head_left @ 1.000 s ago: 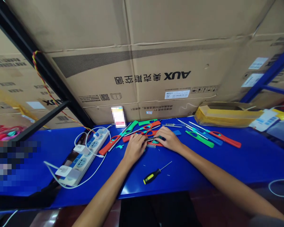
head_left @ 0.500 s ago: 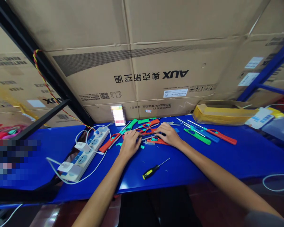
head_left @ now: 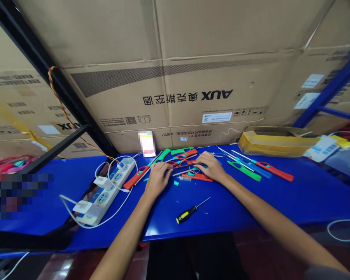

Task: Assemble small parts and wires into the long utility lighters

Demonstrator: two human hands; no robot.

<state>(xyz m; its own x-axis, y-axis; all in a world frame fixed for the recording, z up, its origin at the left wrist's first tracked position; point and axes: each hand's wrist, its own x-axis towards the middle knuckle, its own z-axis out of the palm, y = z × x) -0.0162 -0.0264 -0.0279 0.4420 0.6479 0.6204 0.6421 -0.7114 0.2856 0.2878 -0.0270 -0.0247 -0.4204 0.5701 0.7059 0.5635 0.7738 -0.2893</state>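
1. The left hand [head_left: 158, 179] lies half-open at the near-left edge of a heap of red and green plastic long-nosed lighters [head_left: 189, 153]; its hold cannot be told.
2. The right hand [head_left: 212, 168], loosely curled, rests on the heap's right side, over a small teal plastic piece [head_left: 203, 166]; whether it grips that piece cannot be told.
3. A black-and-yellow screwdriver [head_left: 187, 214] lies in front of the heap, a white power strip [head_left: 113, 183] left of it.
4. The hands now stand slightly further apart than in the earlier view.
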